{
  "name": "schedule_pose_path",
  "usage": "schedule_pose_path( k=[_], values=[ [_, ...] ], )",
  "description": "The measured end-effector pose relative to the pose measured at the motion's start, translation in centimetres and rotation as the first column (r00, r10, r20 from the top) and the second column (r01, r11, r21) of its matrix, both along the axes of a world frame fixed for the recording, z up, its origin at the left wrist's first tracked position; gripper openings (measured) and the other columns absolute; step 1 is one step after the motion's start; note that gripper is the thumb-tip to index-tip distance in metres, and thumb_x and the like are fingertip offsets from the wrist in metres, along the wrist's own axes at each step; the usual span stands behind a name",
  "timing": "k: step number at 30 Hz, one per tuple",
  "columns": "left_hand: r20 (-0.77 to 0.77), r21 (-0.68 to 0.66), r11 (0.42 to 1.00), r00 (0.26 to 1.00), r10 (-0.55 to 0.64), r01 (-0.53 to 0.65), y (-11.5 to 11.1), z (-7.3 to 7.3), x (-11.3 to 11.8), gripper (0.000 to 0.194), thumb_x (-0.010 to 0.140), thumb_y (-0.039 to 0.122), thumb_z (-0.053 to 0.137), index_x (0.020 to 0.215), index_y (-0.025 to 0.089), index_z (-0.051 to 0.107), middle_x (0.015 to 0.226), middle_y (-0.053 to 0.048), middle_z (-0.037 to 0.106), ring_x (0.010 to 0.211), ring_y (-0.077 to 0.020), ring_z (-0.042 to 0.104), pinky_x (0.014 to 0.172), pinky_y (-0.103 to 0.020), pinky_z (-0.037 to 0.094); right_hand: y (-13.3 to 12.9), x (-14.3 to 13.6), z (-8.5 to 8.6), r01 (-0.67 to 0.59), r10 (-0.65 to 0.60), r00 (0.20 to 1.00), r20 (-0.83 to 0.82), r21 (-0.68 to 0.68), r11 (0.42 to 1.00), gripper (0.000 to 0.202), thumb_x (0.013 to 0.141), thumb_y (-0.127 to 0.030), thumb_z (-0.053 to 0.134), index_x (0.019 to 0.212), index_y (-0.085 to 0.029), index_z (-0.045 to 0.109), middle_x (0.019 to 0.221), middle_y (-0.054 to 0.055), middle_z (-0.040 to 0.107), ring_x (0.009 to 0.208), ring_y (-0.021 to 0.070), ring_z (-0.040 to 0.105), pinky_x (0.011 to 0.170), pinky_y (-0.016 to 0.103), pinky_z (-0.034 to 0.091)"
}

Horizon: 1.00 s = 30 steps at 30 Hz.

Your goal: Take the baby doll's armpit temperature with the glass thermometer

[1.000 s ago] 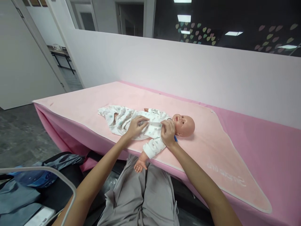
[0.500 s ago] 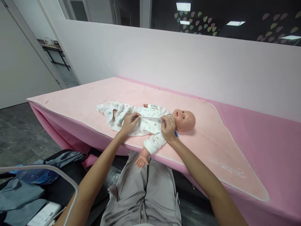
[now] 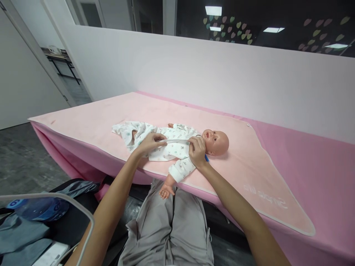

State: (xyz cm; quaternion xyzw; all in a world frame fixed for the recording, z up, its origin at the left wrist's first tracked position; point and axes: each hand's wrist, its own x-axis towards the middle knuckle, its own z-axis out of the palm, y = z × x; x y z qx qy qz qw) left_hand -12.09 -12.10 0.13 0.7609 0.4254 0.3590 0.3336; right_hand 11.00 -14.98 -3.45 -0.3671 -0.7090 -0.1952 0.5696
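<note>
A baby doll [image 3: 216,142] lies on its back with its head to the right, dressed in a white patterned garment [image 3: 177,149]. The front edge of that garment stretches as a pale strip between my two hands. My left hand [image 3: 151,143] pinches the strip near the doll's waist, thumb and fingers close together. By the neck, my right hand [image 3: 197,149] is closed on the other end of the strip, its fingers curled. One doll hand [image 3: 166,187] hangs over the table's near edge. A small blue piece [image 3: 206,158] shows beside my right hand.
Beneath the doll is a light pink mat [image 3: 91,114] on a table with a darker pink cover [image 3: 327,177]. A white wall [image 3: 222,81] stands behind. At lower left are a plastic bottle [image 3: 41,208], a grey cloth [image 3: 22,231], a white phone-like device [image 3: 52,255] and a white cable [image 3: 77,207].
My left hand has shifted slightly left and its fingers have flattened. The strip of garment between my hands looks wider. My right hand stays by the neck; the view has shifted a little.
</note>
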Motion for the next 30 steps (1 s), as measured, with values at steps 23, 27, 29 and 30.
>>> schedule_pose_path(
  k=[23, 27, 29, 30],
  values=[
    [0.111, -0.023, 0.999, 0.993, 0.030, -0.028, 0.1, -0.6, -0.1, 0.036, 0.074, 0.047, 0.065, 0.094, 0.017, 0.071, 0.098, -0.007, 0.069, 0.091, -0.0238, 0.060, 0.073, -0.028, 0.045, 0.1, 0.2, -0.4, 0.000, 0.001, 1.000, 0.030, -0.037, 0.999, 0.022, 0.082, -0.006, 0.042, 0.083, -0.021, 0.058, 0.087, 0.005, 0.061, 0.084, 0.0194, 0.052, 0.079, 0.035, 0.041],
    [-0.020, 0.090, 0.996, 1.000, 0.021, -0.019, 0.3, -0.4, 0.2, 0.035, 0.080, 0.049, 0.056, 0.087, 0.018, 0.071, 0.089, -0.004, 0.070, 0.083, -0.0217, 0.060, 0.067, -0.027, 0.042, 0.1, 0.2, -0.3, -0.004, 0.006, 1.000, 0.030, -0.047, 0.999, 0.023, 0.082, -0.007, 0.041, 0.084, -0.021, 0.059, 0.087, 0.006, 0.060, 0.084, 0.0199, 0.051, 0.079, 0.035, 0.040],
    [-0.045, 0.119, 0.992, 0.998, 0.043, -0.037, 0.4, -0.4, 0.3, 0.038, 0.082, 0.051, 0.052, 0.082, 0.018, 0.069, 0.086, -0.003, 0.069, 0.080, -0.0207, 0.059, 0.066, -0.026, 0.040, 0.0, 0.2, -0.3, 0.002, 0.000, 1.000, 0.026, -0.063, 0.998, 0.023, 0.082, -0.007, 0.040, 0.084, -0.021, 0.059, 0.087, 0.006, 0.060, 0.084, 0.0200, 0.051, 0.079, 0.035, 0.041],
    [-0.044, 0.128, 0.990, 0.997, 0.058, -0.052, 0.4, -0.4, 0.4, 0.038, 0.082, 0.052, 0.051, 0.080, 0.018, 0.068, 0.085, -0.003, 0.069, 0.079, -0.0203, 0.058, 0.065, -0.026, 0.040, 0.0, 0.2, -0.3, 0.002, -0.001, 1.000, 0.022, -0.072, 0.997, 0.023, 0.082, -0.008, 0.040, 0.084, -0.021, 0.059, 0.087, 0.006, 0.060, 0.084, 0.0201, 0.051, 0.079, 0.035, 0.041]
  ],
)
